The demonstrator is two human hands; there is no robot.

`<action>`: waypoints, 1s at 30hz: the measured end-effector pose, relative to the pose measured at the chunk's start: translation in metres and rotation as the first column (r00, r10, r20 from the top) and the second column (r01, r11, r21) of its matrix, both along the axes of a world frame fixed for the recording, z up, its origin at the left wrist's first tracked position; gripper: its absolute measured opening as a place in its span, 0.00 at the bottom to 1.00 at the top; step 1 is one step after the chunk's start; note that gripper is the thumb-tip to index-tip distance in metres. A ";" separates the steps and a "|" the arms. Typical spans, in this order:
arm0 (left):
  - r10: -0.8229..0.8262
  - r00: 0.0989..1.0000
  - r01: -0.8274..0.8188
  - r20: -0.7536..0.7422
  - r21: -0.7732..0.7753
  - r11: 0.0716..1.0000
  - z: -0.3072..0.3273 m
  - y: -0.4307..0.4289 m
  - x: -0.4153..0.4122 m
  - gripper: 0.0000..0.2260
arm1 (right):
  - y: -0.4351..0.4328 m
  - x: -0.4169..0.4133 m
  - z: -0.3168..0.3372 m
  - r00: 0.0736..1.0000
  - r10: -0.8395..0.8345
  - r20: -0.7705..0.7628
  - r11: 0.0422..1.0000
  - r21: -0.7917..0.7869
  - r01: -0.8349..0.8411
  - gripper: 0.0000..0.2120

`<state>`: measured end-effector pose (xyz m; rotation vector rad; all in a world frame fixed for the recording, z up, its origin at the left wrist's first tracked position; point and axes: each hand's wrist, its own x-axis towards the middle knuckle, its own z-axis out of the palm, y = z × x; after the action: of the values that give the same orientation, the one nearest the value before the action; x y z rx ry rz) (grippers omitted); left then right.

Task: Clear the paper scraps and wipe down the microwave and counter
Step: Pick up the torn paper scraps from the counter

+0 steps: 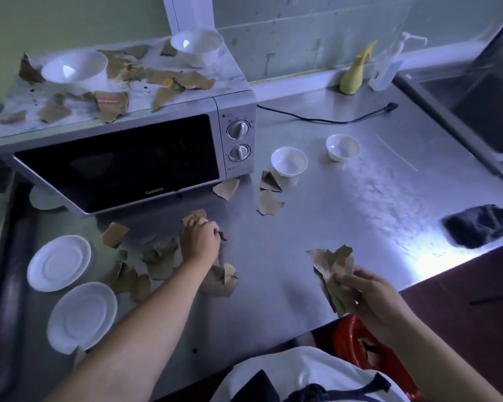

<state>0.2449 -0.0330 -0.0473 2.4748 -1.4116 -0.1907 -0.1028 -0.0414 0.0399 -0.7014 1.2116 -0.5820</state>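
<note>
Brown paper scraps [333,266] are bunched in the grasp of the right hand [370,298], lower right. The left hand [199,240], at centre, pinches a single scrap [194,216]. Sweeping the loose pile [157,256] just left of it together would likely save trips. The littered microwave [122,163] top, upper left, is not yet cleared.
</note>
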 end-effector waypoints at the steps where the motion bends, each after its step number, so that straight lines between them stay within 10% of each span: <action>1: -0.001 0.999 -0.002 -0.050 -0.046 0.999 0.003 0.003 -0.002 0.06 | 0.003 0.001 0.000 1.000 -0.004 0.002 1.000 -0.003 0.004 0.11; 4: 0.051 0.904 -0.128 -0.425 -0.155 0.980 0.020 0.014 -0.012 0.05 | 0.008 0.007 -0.001 1.000 0.031 0.004 0.999 -0.030 -0.031 0.06; 9: 0.150 0.468 -0.435 -0.871 -0.079 0.897 0.057 0.043 -0.036 0.07 | 0.011 0.038 0.007 0.985 0.157 0.067 0.985 -0.080 -0.151 0.06; 30: 0.021 -0.064 -0.446 -0.998 0.047 0.894 0.074 0.136 -0.088 0.08 | 0.043 0.111 0.006 0.950 0.303 0.070 0.952 0.015 -0.305 0.05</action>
<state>0.1566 0.1026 0.0264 1.3778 -0.2002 -1.2923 0.0083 0.0013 0.0456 -0.8225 1.0213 -0.3293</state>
